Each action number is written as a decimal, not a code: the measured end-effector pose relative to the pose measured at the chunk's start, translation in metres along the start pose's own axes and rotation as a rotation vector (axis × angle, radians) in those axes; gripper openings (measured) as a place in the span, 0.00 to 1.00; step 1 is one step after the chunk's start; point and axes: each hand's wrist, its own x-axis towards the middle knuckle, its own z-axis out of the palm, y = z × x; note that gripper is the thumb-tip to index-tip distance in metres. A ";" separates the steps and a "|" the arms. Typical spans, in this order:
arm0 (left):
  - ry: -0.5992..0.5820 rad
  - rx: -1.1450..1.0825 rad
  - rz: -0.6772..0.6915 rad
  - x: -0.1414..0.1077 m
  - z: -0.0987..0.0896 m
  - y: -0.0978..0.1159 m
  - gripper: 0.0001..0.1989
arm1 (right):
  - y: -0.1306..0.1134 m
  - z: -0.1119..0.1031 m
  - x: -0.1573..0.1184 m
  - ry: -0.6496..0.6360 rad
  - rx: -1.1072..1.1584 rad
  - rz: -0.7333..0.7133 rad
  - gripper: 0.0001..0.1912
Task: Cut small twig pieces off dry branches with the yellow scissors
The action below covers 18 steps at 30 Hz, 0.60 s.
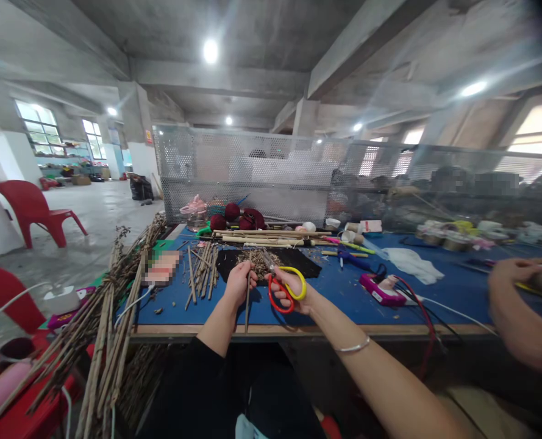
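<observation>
My left hand (pixel 240 281) is closed around a thin dry stalk (pixel 247 308), which stands nearly upright in the view and reaches down to the table's front edge. In my right hand (pixel 293 291) are scissors (pixel 287 289) with one red and one yellow handle loop, their blades pointing up and left toward the stalk's upper part. Whether the blades touch the stalk I cannot tell. Behind both hands a heap of brown clippings (pixel 258 258) lies on a black cloth (pixel 227 263). Several short cut stalks (pixel 204 268) lie to the left of the cloth.
Long dry branches (pixel 128 268) lean over the table's left end. Longer peeled sticks (pixel 271 235) lie at the back, before dark red yarn balls (pixel 232 212) and a perforated screen (pixel 293 177). A purple power strip (pixel 380 290) sits right. A co-worker's arm (pixel 517 317) works far right.
</observation>
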 end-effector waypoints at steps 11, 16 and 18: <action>0.010 0.021 -0.009 -0.001 0.002 0.002 0.16 | 0.001 -0.005 0.000 0.032 -0.038 -0.014 0.13; 0.026 0.020 -0.004 0.001 0.001 0.000 0.17 | 0.003 -0.005 -0.005 0.046 -0.084 -0.012 0.13; 0.034 0.015 0.002 0.001 0.000 -0.001 0.17 | 0.002 -0.003 -0.011 -0.012 -0.076 0.036 0.17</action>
